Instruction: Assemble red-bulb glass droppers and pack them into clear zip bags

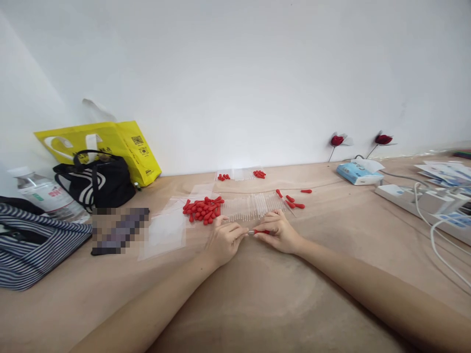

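Observation:
My left hand (227,242) pinches a thin glass dropper tube (251,232) just in front of a row of similar tubes. Facing it, my right hand (280,232) is closed on a red rubber bulb (267,231) that meets the tube's end; how far the tube sits inside is hidden by my fingers. Beyond both hands lies the row of clear glass tubes (250,206), side by side. A heap of red rubber bulbs (200,212) is left of the row. To its right are several red-topped pieces (290,198), at least one with a thin tube attached.
Clear plastic bags (165,235) lie flat at left. By the wall is another clear bag (241,174) with red bulbs. A yellow bag (138,152), black pouch (110,184), bottle (47,196) and striped bag (40,250) stand left; tissues (355,174) and a power strip (393,196) right.

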Demonstrator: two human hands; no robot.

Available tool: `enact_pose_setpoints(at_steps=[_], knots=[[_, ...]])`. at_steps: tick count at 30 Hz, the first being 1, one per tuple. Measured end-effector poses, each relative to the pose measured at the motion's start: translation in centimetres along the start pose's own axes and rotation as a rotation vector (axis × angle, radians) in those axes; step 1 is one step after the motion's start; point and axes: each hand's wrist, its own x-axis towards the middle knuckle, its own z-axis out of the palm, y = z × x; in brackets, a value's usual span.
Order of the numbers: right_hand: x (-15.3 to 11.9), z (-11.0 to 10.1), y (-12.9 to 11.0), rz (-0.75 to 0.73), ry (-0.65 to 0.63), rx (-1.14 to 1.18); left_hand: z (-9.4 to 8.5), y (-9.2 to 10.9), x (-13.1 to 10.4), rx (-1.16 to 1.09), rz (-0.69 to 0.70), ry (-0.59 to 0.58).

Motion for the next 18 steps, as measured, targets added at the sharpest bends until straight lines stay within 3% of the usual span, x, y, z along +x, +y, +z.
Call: enact_pose_setpoints(at_steps=[13,18], knots=[[0.56,0.31,-0.78,-0.024,0.004,0.019,0.09,0.2,0.12,-0.006,0.009,0.029],[0.63,0.48,-0.63,0.073,0.003,0.057,0.17,0.14,0.45,-0.018,-0.009,0.028]])
